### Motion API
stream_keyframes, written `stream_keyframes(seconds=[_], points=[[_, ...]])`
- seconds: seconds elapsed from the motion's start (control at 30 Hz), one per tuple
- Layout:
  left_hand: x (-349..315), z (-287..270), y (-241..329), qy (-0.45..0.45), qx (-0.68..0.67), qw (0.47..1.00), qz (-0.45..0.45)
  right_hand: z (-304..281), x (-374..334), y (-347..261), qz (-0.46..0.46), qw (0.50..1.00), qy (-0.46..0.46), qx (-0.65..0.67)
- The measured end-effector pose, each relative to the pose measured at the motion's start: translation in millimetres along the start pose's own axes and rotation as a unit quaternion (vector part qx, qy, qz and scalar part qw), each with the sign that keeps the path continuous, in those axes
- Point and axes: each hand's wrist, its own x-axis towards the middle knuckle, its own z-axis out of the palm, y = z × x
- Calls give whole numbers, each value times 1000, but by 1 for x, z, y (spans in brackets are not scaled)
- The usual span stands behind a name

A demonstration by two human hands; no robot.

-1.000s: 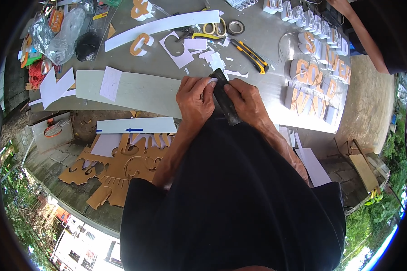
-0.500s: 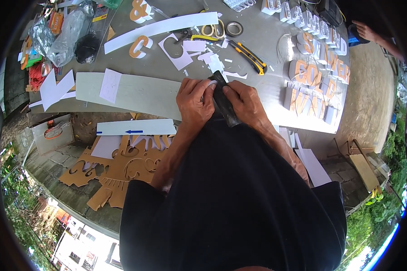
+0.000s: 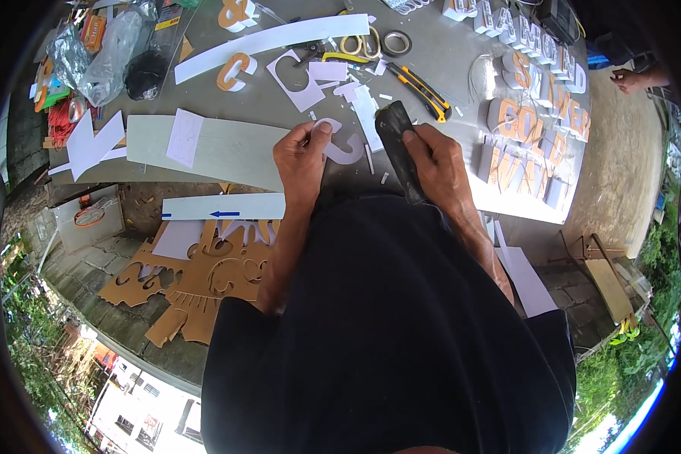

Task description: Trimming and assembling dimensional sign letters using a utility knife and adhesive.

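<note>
Pinched between the thumb and fingers of my left hand (image 3: 301, 160) is a curved white cut-out piece (image 3: 346, 153), thin and hook-shaped, held over the table's near edge. To its right, my right hand (image 3: 440, 163) grips a dark, worn oblong block (image 3: 396, 144) that looks like a sanding block, tilted with its upper end out past the fingers. Block and cut-out are apart. White scraps (image 3: 365, 113) lie just beyond the hands. Past them are a yellow-and-black utility knife (image 3: 422, 92) and a white sheet with a round opening (image 3: 307, 100).
Scissors (image 3: 359, 47) and a tape roll (image 3: 396, 43) lie farther back, near a long white strip (image 3: 272, 47). Block letters (image 3: 520, 121) stand at the right. Plastic bags (image 3: 113, 72) crowd the far left. Below the table edge are brown cut-out boards (image 3: 204, 280). Another person's hand (image 3: 629, 81) shows at far right.
My hands have moved apart, the left going left with the white cut-out and the right going right with the dark block. The other person's hand has dropped lower.
</note>
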Motion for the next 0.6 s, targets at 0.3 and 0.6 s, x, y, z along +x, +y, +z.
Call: stream_keyframes(seconds=[0.3, 0.6], points=[[-5, -6, 6, -51, -184, 975, -109, 9, 8, 4, -33, 992, -44, 113], [-6, -6, 3, -133, -245, 950, -138, 27, 31, 12, -11, 947, -149, 283]])
